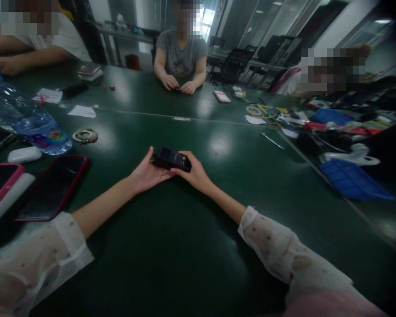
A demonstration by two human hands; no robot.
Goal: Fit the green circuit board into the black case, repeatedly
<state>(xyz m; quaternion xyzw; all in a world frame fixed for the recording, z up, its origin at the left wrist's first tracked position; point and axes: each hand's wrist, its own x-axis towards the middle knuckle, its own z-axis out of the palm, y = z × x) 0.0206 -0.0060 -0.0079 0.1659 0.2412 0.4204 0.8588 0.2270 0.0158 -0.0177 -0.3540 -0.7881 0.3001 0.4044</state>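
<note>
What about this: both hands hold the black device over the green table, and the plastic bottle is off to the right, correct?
Not quite: the head view shows the plastic bottle off to the left. The rest holds: the left hand and right hand hold the black device over the green table.

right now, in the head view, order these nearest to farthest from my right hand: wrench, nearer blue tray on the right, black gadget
1. Black gadget: right in your right hand.
2. Wrench: lying on the table, ahead and to the right.
3. Blue tray: farther out on the right.
</note>
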